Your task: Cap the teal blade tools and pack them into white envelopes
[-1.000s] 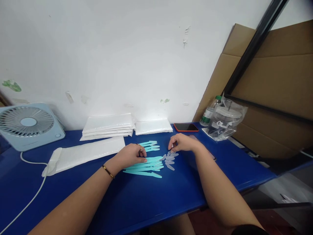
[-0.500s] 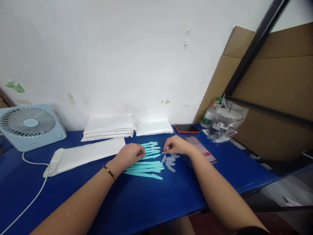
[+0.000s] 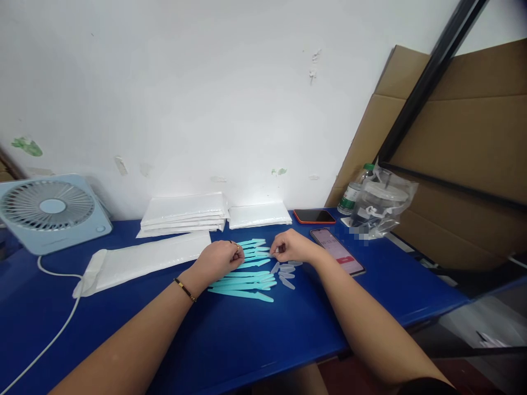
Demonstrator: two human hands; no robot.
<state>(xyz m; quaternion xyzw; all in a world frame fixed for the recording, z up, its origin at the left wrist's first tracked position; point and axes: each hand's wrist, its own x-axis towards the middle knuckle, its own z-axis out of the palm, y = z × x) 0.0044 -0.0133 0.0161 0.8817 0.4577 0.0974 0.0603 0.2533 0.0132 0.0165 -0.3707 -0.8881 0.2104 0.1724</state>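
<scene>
Several turquoise eyebrow razors [image 3: 242, 286] lie side by side on the blue table, blades toward the right. Over the handles of the upper ones, my left hand [image 3: 219, 260] is closed, its fingertips pinching a razor whose handle is mostly hidden. My right hand [image 3: 293, 245] is closed in a pinch at the blade ends of the upper razors. A small translucent blade cap [image 3: 272, 254] shows partly between its fingertips. Several more clear blade caps [image 3: 287, 275] lie loose just below my right hand, beside the razor tips.
White padded mailers [image 3: 183, 211] are stacked by the wall, with one long mailer [image 3: 144, 259] in front. A blue fan [image 3: 51, 211] stands at left, its cable on the table. Two phones, one lit [image 3: 340, 252], a bottle [image 3: 349, 197] and a bagged cup [image 3: 382, 203] are at right.
My right hand has moved slightly left, bringing the blade cap to the tips of the upper razors. My left hand stays in place.
</scene>
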